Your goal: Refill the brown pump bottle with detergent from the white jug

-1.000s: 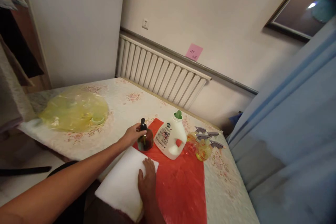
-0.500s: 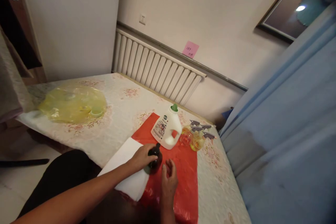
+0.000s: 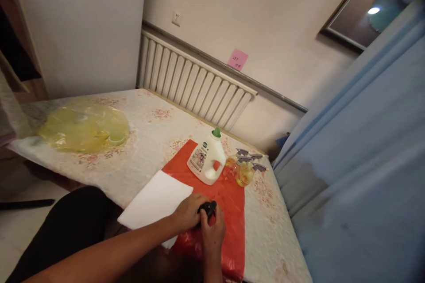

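Both my hands meet on a dark pump bottle (image 3: 207,208) near the front edge of a red plastic sheet (image 3: 232,199). My left hand (image 3: 187,213) wraps the bottle's body from the left. My right hand (image 3: 212,230) closes on it from the right, near the black pump top. Most of the bottle is hidden by my fingers. A folded white cloth (image 3: 154,203) lies just left of my hands, overlapping the red sheet.
A white detergent jug with a green cap (image 3: 207,159) stands at the sheet's far end, with small yellow spray bottles (image 3: 244,170) beside it. A yellow plastic bag (image 3: 83,126) lies far left on the floral-covered surface (image 3: 149,141). A radiator (image 3: 189,84) and blue curtain (image 3: 358,163) border it.
My left hand carried the dark bottle from beside the jug to the sheet's near edge. My right hand left the white cloth and closed on the bottle.
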Motion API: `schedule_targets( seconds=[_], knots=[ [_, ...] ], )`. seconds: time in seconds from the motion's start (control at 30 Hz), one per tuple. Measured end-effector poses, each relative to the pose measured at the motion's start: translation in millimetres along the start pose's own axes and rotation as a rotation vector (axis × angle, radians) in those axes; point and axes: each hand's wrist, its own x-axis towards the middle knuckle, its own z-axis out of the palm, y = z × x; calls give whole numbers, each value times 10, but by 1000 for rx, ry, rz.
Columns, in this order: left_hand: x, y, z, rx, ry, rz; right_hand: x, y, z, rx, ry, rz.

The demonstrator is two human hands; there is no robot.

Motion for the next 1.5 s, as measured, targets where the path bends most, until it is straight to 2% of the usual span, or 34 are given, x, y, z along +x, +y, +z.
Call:
schedule_targets(
  seconds=[0.27, 0.5, 0.67, 0.77, 0.97, 1.07, 1.23, 1.5],
  knots=[
    [-44, 5, 107, -4, 16, 63, 22, 88, 30, -20, -34, 92],
    [-131, -254, 315, -24, 36, -24, 31, 35, 43, -54, -4, 115],
    [-188, -383, 464, 3, 147, -31, 34, -16, 33, -53, -25, 132],
    [-200, -422, 511, -11, 167, -43, 35, -5, 27, -44, -50, 134],
    [-183, -436, 489, -26, 147, -42, 108, 5, -16, 7, -136, 57],
    [-186, -393, 436, -52, 141, -22, 148, -66, -27, 33, -105, 53],
    [-204, -336, 387, -75, 128, -21, 164, -169, -22, 26, -2, 89],
    [-196, -360, 410, -67, 131, -31, 147, -20, -20, 157, -77, 183]
  ],
)
